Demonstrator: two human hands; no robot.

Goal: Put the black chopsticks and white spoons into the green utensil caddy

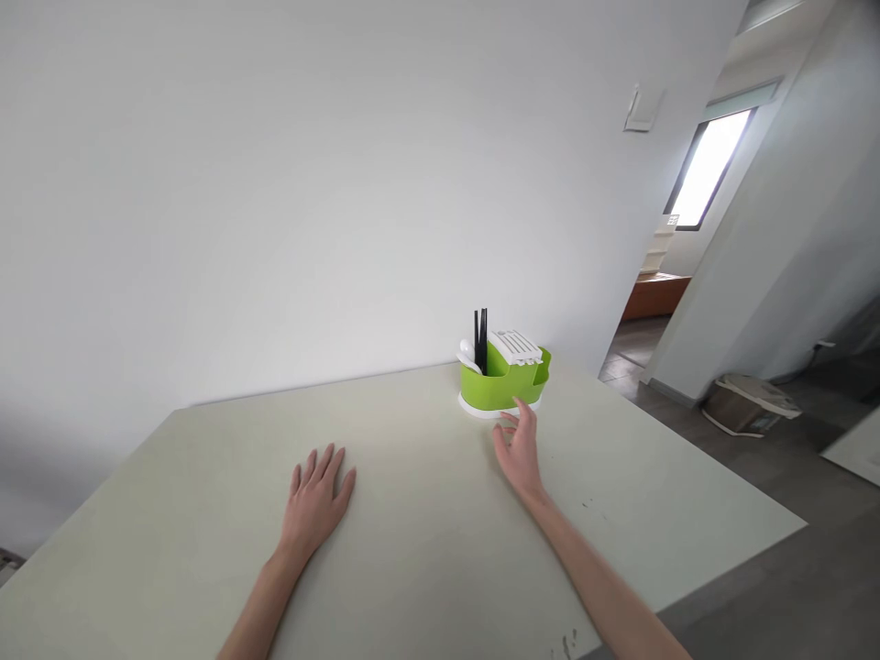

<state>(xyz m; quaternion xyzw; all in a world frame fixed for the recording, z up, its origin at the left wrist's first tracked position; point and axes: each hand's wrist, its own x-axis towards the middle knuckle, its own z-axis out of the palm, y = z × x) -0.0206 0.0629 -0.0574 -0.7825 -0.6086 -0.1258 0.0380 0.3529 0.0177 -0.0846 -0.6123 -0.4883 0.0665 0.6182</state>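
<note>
A green cutlery holder (505, 383) on a white base stands near the far edge of the pale table (412, 550). Black utensil handles (480, 337), a white spoon (467, 356) and a white slotted insert (515, 346) stick out of it. My right hand (519, 449) reaches toward the holder, fingers spread, the fingertips at its white base; it holds nothing. My left hand (314, 500) lies flat on the table, palm down with fingers stretched out, well to the left of the holder.
A white wall (309, 183) rises right behind the table. To the right, the table's edge drops to a dark floor (776, 458) with a flat object (749, 403) lying by a wall corner. A doorway (653, 312) and a bright window (708, 170) lie beyond.
</note>
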